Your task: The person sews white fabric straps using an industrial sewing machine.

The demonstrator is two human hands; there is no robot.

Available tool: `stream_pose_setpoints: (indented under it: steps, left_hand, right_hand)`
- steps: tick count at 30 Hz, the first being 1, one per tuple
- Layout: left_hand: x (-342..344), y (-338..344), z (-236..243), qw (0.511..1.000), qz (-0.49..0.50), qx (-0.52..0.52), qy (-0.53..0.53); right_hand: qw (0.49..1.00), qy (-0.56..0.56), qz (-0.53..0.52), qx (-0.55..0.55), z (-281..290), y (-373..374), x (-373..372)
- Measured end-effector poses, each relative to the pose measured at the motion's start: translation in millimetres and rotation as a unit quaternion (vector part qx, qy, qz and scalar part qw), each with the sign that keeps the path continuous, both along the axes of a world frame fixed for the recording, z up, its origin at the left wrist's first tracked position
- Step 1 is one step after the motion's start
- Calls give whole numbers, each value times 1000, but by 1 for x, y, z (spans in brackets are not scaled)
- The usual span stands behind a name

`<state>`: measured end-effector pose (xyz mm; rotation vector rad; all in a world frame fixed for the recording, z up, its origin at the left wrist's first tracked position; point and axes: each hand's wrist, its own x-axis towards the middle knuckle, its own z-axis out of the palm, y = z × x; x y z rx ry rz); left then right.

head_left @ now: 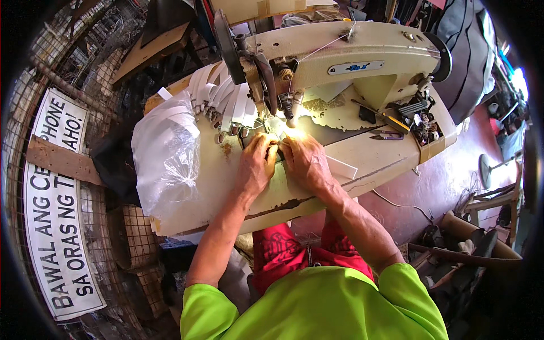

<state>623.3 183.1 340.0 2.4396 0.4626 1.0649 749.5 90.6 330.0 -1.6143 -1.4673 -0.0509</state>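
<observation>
My left hand [256, 161] is closed, its fingers curled just in front of the sewing machine's [357, 48] needle. Beside it my right hand [307, 160] is bent over the work, with a white strap [341, 167] coming out past its outer side. Strong lamp glare washes out the fingertips, so what the left fingers pinch cannot be made out. A bright white piece [274, 125] lies under the needle area. Behind my left hand, a bundle of white straps [226, 102] with metal buckles lies on the machine table [226, 209].
A clear plastic bag of white material [167, 150] rests on the table's left. To the right lie thread snips [387, 135], a yellow cutter [395, 124] and a box of bobbins and small parts [426, 127]. Wire mesh with a sign [62, 209] stands at left; a cluttered crate [453, 255] at right.
</observation>
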Motion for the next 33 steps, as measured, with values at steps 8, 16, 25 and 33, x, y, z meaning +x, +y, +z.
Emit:
stream_pose_setpoints:
  steps: [8, 16, 25, 33]
  left_hand:
    - [-3, 4, 8, 974, 25, -220, 48]
    - [-6, 12, 14, 815, -192, -544, -63]
    - [-2, 20, 11, 764, -289, -571, -83]
    - [2, 22, 4, 745, -278, -600, -93]
  right_hand:
    - [916, 245, 225, -223, 60, -32, 31]
    - [887, 411, 103, -183, 25, -13, 22]
    - [865, 455, 146, -154, 30, -10, 29]
    - [857, 487, 118, -119, 22, -9, 27]
